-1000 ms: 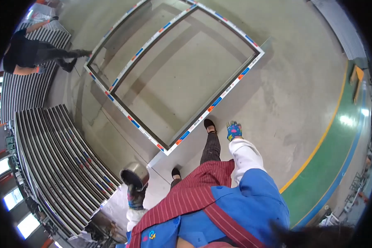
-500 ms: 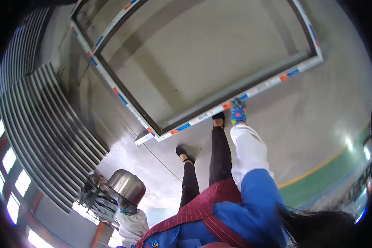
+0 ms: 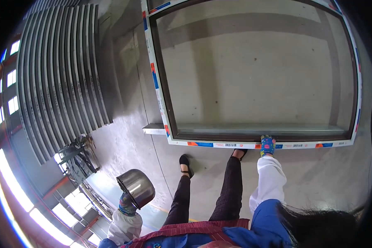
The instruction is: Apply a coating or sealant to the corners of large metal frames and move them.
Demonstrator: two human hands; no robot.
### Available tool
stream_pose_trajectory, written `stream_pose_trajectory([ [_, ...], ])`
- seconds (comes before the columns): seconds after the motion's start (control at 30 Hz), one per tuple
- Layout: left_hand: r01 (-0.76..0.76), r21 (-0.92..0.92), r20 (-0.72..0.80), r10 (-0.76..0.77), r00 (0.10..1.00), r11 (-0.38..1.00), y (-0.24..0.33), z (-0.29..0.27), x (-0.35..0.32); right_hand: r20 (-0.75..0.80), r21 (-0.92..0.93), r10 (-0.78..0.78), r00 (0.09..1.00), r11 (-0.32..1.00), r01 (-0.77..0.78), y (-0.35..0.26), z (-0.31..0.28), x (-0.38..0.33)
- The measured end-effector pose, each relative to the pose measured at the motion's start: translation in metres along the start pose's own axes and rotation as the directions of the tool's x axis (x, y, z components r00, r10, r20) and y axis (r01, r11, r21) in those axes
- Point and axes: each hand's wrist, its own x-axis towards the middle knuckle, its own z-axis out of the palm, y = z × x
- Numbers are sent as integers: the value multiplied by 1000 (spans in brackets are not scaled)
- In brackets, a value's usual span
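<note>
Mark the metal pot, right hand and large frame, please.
Metal pot (image 3: 142, 187), head view: curved outer wall.
Right hand (image 3: 268, 146), head view: middle of the patterned glove.
Large frame (image 3: 224, 145), head view: near white edge.

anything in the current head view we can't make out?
Head view:
- metal pot: inside hidden by its own wall
- left hand: fingertips hidden by the pot
- white-edged frame: far end cut off by the top edge
- right foot: toes hidden by the frame's near rail
</note>
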Motion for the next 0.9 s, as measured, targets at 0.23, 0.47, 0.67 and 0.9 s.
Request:
stream_pose_trajectory([
  [0.23,58,-131,-6,-59,998,990,-9,12,-3,-228,-181,-147,962,978,107,3,-39,-39],
  [0.47,-87,-221,161,124,979,971,-30,25,-11,-256,-110,-349,901,937,332,18,-115,-100],
  [0.67,-201,-253,44,219,975,946,-27,5,-52,-372,-123,-487,790,869,478,24,-148,-144],
  [0.9,-376,-331,-53,381,923,866,-33,-39,-159,-393,-138,-621,678,769,624,36,-202,-202],
])
